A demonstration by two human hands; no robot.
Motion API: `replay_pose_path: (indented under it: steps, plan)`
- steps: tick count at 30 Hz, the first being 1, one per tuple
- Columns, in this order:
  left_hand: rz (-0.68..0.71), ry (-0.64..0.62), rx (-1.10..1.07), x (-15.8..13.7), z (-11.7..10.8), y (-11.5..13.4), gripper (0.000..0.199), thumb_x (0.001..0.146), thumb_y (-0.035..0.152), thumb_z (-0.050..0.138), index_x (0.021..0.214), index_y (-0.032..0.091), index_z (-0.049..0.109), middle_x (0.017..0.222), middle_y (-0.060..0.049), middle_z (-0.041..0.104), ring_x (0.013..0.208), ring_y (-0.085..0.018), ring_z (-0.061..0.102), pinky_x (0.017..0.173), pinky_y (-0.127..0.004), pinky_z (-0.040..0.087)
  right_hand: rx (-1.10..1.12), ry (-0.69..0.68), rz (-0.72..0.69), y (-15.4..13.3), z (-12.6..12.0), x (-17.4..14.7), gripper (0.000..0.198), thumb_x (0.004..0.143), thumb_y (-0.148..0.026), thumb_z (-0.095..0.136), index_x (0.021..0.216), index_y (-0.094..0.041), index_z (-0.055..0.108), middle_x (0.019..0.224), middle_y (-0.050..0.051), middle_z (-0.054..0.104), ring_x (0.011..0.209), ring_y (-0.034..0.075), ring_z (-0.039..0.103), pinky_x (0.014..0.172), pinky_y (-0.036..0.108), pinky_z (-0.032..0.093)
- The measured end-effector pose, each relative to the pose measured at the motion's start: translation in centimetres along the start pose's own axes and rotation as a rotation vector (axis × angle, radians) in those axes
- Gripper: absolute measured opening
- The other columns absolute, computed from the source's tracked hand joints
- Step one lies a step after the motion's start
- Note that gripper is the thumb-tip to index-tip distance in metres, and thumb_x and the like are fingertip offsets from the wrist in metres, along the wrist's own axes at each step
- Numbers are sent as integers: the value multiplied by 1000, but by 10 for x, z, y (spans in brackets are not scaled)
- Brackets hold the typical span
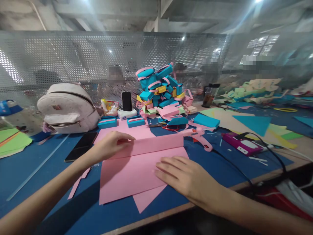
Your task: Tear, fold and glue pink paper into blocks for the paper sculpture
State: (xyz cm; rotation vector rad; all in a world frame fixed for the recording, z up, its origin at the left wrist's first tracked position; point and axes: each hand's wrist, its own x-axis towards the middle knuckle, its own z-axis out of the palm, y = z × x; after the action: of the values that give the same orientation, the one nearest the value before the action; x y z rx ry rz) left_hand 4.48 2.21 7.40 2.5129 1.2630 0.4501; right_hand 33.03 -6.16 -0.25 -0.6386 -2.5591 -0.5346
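A sheet of pink paper (132,179) lies on the blue tabletop, its far edge folded up into a long standing strip. At the left end of that strip, my left hand (116,145) pinches the fold between thumb and fingers. My right hand (182,176) rests flat on the sheet's right side, fingers stretched out. Other pink paper pokes out beneath the sheet at the front and behind it. Just beyond the sheet's right end lies a pink glue gun (199,138), its black cord running toward the table's edge.
Behind stands a tall pile of blue, pink and yellow paper pieces (161,91). To the left are a white backpack (68,107), a dark phone (81,147) and a bottle (23,120). A purple power strip (242,143) sits right. Scissors (157,124) lie before the pile.
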Motion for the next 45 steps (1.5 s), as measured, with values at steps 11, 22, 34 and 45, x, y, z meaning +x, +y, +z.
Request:
replay_pose_path:
  steps: [11,22,34,45]
  plan:
    - [-125,11,-276,-9,-19,5,42,82,45,64,110,15,73,88,-6,77,81,-22,69,71,-29,55,-73,130,-21,5,-13,4,32,99,-12,46,125,-21,64,136,6,60,128,23,50,100,39,47]
    - [-146,64,-307,-11,-22,-1,51,81,53,65,113,14,72,74,-5,73,66,-19,67,59,-25,53,-20,337,-45,7,-18,13,26,99,-10,45,98,-16,70,110,5,73,110,21,61,93,37,49]
    - [-86,32,161,-34,47,12,39,87,19,52,122,23,67,94,-9,77,84,-29,71,76,-37,53,241,61,84,29,0,13,25,101,-20,44,96,-17,68,87,4,71,83,17,64,74,31,47]
    - [3,-29,237,-32,49,-4,48,91,19,48,139,24,50,134,-9,62,111,-28,66,90,-36,52,321,-287,179,61,41,58,18,99,-20,49,90,-15,63,90,5,67,85,19,60,76,30,44]
